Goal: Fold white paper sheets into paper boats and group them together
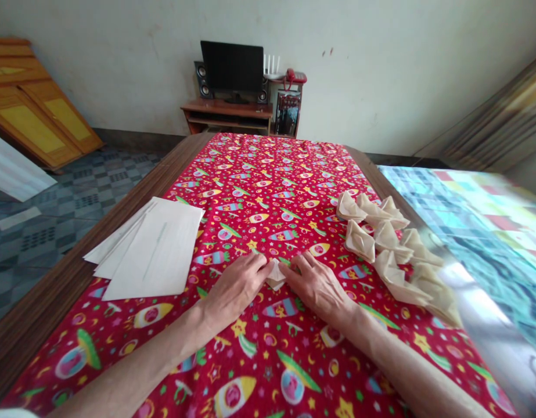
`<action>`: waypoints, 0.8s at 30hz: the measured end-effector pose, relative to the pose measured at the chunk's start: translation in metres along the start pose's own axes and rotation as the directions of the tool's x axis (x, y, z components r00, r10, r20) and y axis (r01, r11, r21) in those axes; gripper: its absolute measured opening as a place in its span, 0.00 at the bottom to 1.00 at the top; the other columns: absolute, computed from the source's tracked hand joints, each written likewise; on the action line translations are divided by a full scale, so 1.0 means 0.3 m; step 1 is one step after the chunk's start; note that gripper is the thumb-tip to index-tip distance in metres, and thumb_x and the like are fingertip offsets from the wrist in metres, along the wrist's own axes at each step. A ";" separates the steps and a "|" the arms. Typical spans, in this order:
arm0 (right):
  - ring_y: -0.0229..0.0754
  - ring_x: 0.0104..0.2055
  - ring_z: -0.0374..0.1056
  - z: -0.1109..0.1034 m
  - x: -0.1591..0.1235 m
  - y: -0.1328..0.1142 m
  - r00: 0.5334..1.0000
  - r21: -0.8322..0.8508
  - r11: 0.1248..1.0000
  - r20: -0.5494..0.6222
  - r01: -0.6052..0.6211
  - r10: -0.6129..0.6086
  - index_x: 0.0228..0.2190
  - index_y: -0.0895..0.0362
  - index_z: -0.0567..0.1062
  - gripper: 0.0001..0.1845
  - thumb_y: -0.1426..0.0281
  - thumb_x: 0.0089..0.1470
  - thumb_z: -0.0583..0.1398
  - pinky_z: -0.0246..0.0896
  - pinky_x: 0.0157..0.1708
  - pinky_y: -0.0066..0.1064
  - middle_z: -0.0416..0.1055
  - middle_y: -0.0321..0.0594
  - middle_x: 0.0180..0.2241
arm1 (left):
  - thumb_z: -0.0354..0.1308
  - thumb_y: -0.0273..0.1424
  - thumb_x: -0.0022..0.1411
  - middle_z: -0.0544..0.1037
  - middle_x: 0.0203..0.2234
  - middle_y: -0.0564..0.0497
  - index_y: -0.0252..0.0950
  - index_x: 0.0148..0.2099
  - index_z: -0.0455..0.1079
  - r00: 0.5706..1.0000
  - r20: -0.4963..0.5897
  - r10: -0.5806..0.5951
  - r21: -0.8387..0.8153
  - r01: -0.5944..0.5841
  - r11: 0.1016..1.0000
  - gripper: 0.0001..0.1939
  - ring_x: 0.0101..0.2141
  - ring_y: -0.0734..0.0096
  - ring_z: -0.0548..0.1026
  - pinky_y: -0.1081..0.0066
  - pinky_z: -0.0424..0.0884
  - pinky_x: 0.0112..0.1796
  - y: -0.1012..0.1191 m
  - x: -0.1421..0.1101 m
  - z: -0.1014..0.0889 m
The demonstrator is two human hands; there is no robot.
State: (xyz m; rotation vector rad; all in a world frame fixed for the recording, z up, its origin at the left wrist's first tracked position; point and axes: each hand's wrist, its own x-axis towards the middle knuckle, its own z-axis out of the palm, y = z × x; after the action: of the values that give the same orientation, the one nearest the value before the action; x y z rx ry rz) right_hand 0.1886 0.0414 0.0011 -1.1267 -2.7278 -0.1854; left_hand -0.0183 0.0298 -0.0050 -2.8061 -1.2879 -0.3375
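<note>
Between my two hands, low over the red patterned cloth (268, 220), is a small folded piece of off-white paper (275, 275). My left hand (245, 280) grips its left side with curled fingers, the thumb at the paper's edge. On the opposite side my right hand (312, 283) holds it in the same way. Much of the paper is hidden behind the fingers. A fanned stack of flat off-white paper sheets (158, 255) lies to the left of my left hand. To the right, several folded paper boat-like shapes (392, 252) sit grouped on the cloth.
The cloth covers a dark wooden table, whose left edge (115, 238) shows. Beyond its far end stands a small desk (226, 110) with a monitor (233, 67), speakers and a red telephone (295, 76). A bed with a colourful sheet (468, 232) is on the right, a yellow cabinet (45, 110) on the left.
</note>
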 end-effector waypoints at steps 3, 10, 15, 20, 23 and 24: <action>0.42 0.36 0.59 0.007 -0.019 0.011 0.994 0.045 0.995 -0.061 0.088 -0.086 0.44 0.57 0.71 0.11 0.72 0.61 0.53 0.58 0.30 0.30 0.66 0.43 0.34 | 0.47 0.23 0.66 0.68 0.36 0.48 0.33 0.49 0.65 1.000 0.000 0.007 -0.039 -0.007 0.999 0.11 0.38 0.65 0.68 0.65 0.69 0.41 0.002 -0.017 -0.006; 0.39 0.34 0.62 0.054 -0.048 0.023 0.977 0.291 0.951 -0.206 0.107 -0.046 0.39 0.56 0.73 0.10 0.73 0.61 0.52 0.60 0.32 0.29 0.68 0.41 0.32 | 0.49 0.21 0.65 0.69 0.32 0.50 0.33 0.38 0.68 0.987 -0.161 -0.027 -0.317 -0.026 0.948 0.07 0.37 0.68 0.69 0.68 0.69 0.40 -0.002 -0.037 0.033; 0.38 0.34 0.64 0.074 -0.042 0.022 0.983 0.437 0.899 -0.170 0.015 0.067 0.36 0.55 0.75 0.09 0.69 0.60 0.54 0.60 0.34 0.27 0.69 0.40 0.32 | 0.55 0.22 0.62 0.71 0.30 0.52 0.33 0.35 0.69 0.965 -0.192 -0.179 -0.502 0.060 0.863 0.04 0.33 0.72 0.71 0.73 0.69 0.36 -0.009 -0.027 0.066; 0.36 0.31 0.64 0.065 -0.027 0.006 0.970 0.502 0.851 -0.088 -0.153 0.227 0.32 0.55 0.74 0.09 0.68 0.60 0.55 0.58 0.32 0.27 0.68 0.38 0.29 | 0.58 0.24 0.60 0.71 0.28 0.53 0.34 0.31 0.69 0.954 -0.123 -0.274 -0.469 0.188 0.863 0.04 0.31 0.72 0.71 0.72 0.68 0.35 -0.012 -0.020 0.056; 0.37 0.31 0.64 0.059 -0.023 -0.006 0.964 0.470 0.861 -0.071 -0.194 0.256 0.31 0.55 0.73 0.09 0.68 0.60 0.54 0.57 0.32 0.27 0.67 0.37 0.28 | 0.58 0.25 0.60 0.70 0.28 0.53 0.34 0.30 0.68 0.952 -0.093 -0.293 -0.423 0.229 0.877 0.06 0.31 0.71 0.70 0.72 0.67 0.34 -0.012 -0.014 0.045; 0.37 0.31 0.64 0.057 -0.022 -0.010 0.964 0.460 0.865 -0.069 -0.199 0.258 0.31 0.55 0.72 0.09 0.68 0.60 0.54 0.57 0.32 0.27 0.67 0.37 0.29 | 0.57 0.25 0.61 0.70 0.28 0.53 0.34 0.30 0.68 0.952 -0.085 -0.295 -0.409 0.236 0.881 0.06 0.31 0.71 0.70 0.72 0.67 0.34 -0.011 -0.013 0.042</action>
State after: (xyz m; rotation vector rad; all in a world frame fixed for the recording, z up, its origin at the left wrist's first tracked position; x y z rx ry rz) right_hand 0.1890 0.0379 -0.0172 -1.2280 -2.3195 0.3785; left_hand -0.0209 0.0307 -0.0183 -2.8276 -1.7468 -0.8927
